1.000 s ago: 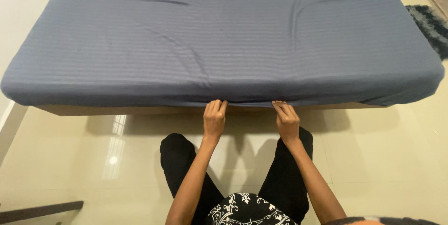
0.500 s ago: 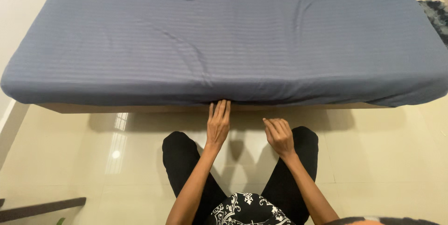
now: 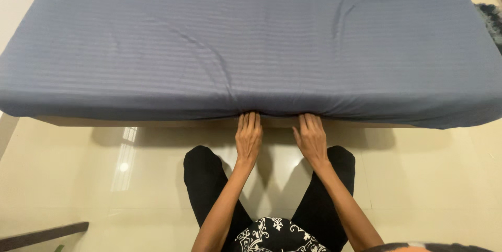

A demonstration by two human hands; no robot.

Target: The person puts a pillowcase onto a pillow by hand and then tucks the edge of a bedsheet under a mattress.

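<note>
Sheet: a blue-grey striped sheet (image 3: 251, 48) covers the whole mattress, and we see it drawn down over the near edge, where it ends just above the bed base. A few long creases run across its top.

Bed base: a pale board (image 3: 157, 122) shows as a thin strip under the sheet's lower edge, along the near side.

Left hand: our left hand (image 3: 249, 137) lies flat, palm down, with the fingers straight and close together. The fingertips (image 3: 250, 117) touch the lower hem of the sheet where it meets the base. We cannot tell how far they go under the cloth. The hand grips nothing.

Right hand: our right hand (image 3: 311, 139) lies the same way, flat and unclenched, just beside the left but apart from it. Its fingertips (image 3: 309, 118) also reach the hem of the sheet, near the middle of the near edge.

Legs: our knees in black trousers (image 3: 206, 179) are spread on either side of the arms, on the floor well below the bed edge.

Floor: glossy cream tiles (image 3: 78, 179) reflect a light at the left.

Rug: a dark shaggy rug (image 3: 494, 19) shows at the far right edge, beside the bed.
</note>
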